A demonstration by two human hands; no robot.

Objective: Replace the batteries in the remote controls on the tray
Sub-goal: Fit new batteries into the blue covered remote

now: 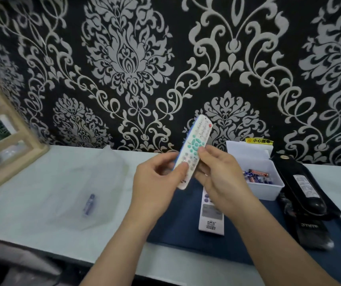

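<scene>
Both hands meet at the centre of the frame around one white remote (194,149), held up above the desk (31,193) with its button face toward the camera and its top end tilted to the upper right. The left hand (157,178) pinches the remote's lower left edge between thumb and curled fingers. The right hand (221,176) grips the right side, with its thumb on the face just beside the teal buttons and its fingers wrapped behind. Below the hands, in the lower right of the frame, lies a dark blue tray (268,215). On it a second white remote (210,217) lies flat, its far end hidden by the right hand. Toward the right edge of the tray lies a long black remote (308,190), with another black remote (312,232) nearer the camera and touching it. A white box (268,189) stands at the far side of the tray, between the hands and the long black remote, and holds loose batteries (256,176) with blue and red wrappers. On the bare desk to the left of the hands lies a clear plastic bag (78,178) with one battery (89,204) showing through it. A pale wooden rack (20,139) stands at the left edge, and black wallpaper (128,58) with a silver pattern fills the upper frame.
</scene>
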